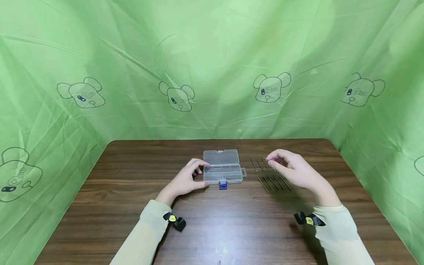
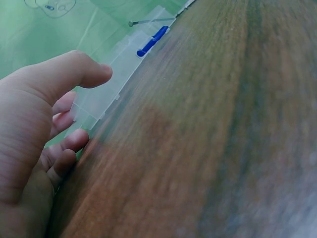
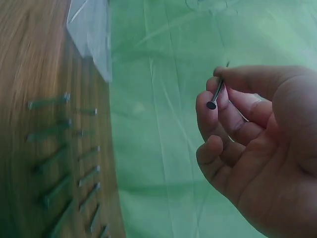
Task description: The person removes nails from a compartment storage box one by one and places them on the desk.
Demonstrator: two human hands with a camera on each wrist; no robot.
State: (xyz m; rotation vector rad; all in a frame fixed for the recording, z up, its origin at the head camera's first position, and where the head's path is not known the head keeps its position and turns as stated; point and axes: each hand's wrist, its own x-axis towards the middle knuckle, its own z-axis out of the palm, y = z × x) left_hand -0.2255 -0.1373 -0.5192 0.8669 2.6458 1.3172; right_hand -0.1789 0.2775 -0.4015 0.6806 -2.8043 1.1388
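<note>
A clear plastic compartment box with a blue latch lies with its lid folded back. My left hand grips its left end, thumb at the front corner and index finger near the hinge side. In the left wrist view a nail shows at the far end of the box; how it rests there I cannot tell. My right hand pinches a nail between thumb and fingertips, above the table and right of the box. The nail's head points down towards the palm side in the right wrist view.
Several longer nails lie in a slanted row right of the box. Behind them is a row of smaller nails. The brown wooden table is bordered by a green cloth at the back and sides.
</note>
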